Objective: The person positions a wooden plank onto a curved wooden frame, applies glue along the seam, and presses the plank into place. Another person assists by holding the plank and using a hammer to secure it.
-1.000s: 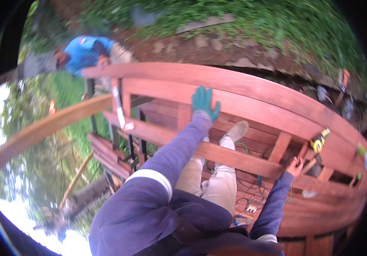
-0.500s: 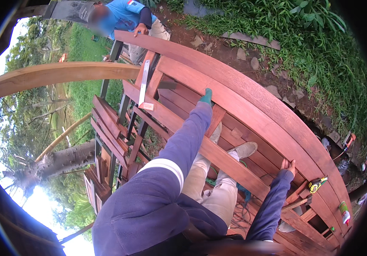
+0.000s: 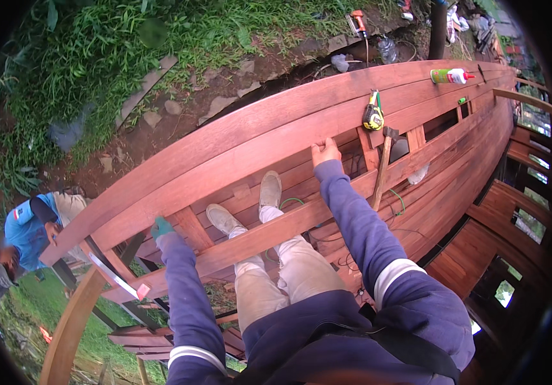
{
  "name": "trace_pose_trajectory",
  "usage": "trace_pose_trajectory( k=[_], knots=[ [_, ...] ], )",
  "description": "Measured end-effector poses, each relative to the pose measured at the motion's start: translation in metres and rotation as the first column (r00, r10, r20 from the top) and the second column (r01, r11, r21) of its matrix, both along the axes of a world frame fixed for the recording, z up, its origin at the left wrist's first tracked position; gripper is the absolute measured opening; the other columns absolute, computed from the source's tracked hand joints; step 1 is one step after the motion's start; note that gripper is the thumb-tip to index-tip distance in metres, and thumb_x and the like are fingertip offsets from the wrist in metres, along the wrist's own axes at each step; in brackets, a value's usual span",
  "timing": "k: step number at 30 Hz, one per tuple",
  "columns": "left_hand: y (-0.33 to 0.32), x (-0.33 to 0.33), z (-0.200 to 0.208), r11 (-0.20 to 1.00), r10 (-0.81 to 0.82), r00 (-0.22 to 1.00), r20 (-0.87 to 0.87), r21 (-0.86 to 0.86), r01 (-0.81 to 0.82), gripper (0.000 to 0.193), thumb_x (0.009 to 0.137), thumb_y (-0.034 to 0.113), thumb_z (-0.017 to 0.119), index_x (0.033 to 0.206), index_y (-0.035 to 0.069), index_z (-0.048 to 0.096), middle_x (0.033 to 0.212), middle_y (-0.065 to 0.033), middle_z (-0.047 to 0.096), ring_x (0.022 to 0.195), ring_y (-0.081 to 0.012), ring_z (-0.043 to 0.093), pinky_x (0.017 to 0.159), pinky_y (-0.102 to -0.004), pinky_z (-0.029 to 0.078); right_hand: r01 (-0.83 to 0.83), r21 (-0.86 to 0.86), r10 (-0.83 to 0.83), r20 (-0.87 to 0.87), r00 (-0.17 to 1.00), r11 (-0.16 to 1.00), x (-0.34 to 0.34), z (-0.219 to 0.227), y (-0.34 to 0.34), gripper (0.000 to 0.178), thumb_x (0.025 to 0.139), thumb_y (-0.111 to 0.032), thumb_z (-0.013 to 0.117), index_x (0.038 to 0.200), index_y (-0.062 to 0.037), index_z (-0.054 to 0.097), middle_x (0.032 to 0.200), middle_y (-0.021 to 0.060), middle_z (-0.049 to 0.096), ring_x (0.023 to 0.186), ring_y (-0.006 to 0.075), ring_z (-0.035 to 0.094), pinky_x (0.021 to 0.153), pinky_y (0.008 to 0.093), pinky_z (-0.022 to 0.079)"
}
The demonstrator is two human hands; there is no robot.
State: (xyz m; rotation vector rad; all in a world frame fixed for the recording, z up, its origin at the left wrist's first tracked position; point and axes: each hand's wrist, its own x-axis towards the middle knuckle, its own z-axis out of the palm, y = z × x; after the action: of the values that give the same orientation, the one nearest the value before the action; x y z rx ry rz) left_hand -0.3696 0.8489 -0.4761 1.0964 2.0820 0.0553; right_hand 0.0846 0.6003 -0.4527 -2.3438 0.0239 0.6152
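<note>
A long curved inner plank [image 3: 244, 157] of red-brown wood lies beside an outer plank [image 3: 237, 123] on a boat-shaped frame. My left hand [image 3: 161, 228], in a green glove, is closed over the inner plank's near edge at the left. Further right, my bare right hand [image 3: 325, 153] has its fingers curled on the same edge. A yellow and black tape measure [image 3: 373, 115] rests on the planks to the right of that hand. Close by, a wooden-handled hammer [image 3: 382, 167] leans across the frame.
A co-worker's hand [image 3: 52, 232] rests on the outer plank's left end. Near it, a metal square [image 3: 112, 268] lies across the frame. A green and white bottle [image 3: 449, 76] lies at the right. A near rail [image 3: 282, 228] crosses before my legs; grass [image 3: 179, 32] borders the far side.
My view has swung to the right, bringing more of the frame's right end into sight. Both hands stay on the inner plank's edge, at about the same spots.
</note>
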Motion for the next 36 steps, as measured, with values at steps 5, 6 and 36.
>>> trace_pose_trajectory(
  k=[5, 6, 36],
  knots=[
    [0.011, 0.057, 0.015, 0.512, -0.438, 0.815, -0.379, 0.641, 0.572, 0.066, 0.098, 0.046, 0.060, 0.137, -0.006, 0.053, 0.138, -0.0266, 0.057, 0.127, -0.0401, 0.056, 0.105, -0.0497, 0.045, -0.451, -0.127, 0.428, 0.610, 0.667, 0.884, 0.018, 0.034, 0.049, 0.057, 0.082, -0.018, 0.077, 0.133, -0.0067, 0.055, 0.132, 0.0209, 0.055, 0.126, 0.0402, 0.052, 0.107, 0.0509, 0.043],
    [0.023, 0.076, 0.014, 0.323, -0.519, 0.701, -0.488, 0.647, 0.690, 0.068, 0.098, 0.046, 0.060, 0.142, -0.006, 0.049, 0.145, -0.0275, 0.053, 0.132, -0.0418, 0.052, 0.109, -0.0512, 0.043, -0.477, -0.109, 0.435, 0.619, 0.654, 0.872, 0.026, 0.031, 0.066, 0.061, 0.084, -0.021, 0.076, 0.139, -0.0093, 0.054, 0.144, 0.0219, 0.049, 0.138, 0.0411, 0.043, 0.116, 0.0528, 0.036],
    [0.050, 0.167, 0.031, 0.479, -0.617, 0.615, -0.491, 0.386, 0.789, 0.069, 0.093, 0.045, 0.059, 0.149, 0.008, 0.045, 0.157, -0.0214, 0.038, 0.149, -0.0423, 0.030, 0.118, -0.0689, 0.015, -0.499, -0.599, 0.779, 0.481, 0.402, 0.627, 0.067, -0.025, 0.086, 0.071, 0.100, -0.049, 0.050, 0.160, -0.0141, 0.035, 0.167, 0.0153, 0.027, 0.154, 0.0383, 0.023, 0.122, 0.0622, 0.016]
  ],
)
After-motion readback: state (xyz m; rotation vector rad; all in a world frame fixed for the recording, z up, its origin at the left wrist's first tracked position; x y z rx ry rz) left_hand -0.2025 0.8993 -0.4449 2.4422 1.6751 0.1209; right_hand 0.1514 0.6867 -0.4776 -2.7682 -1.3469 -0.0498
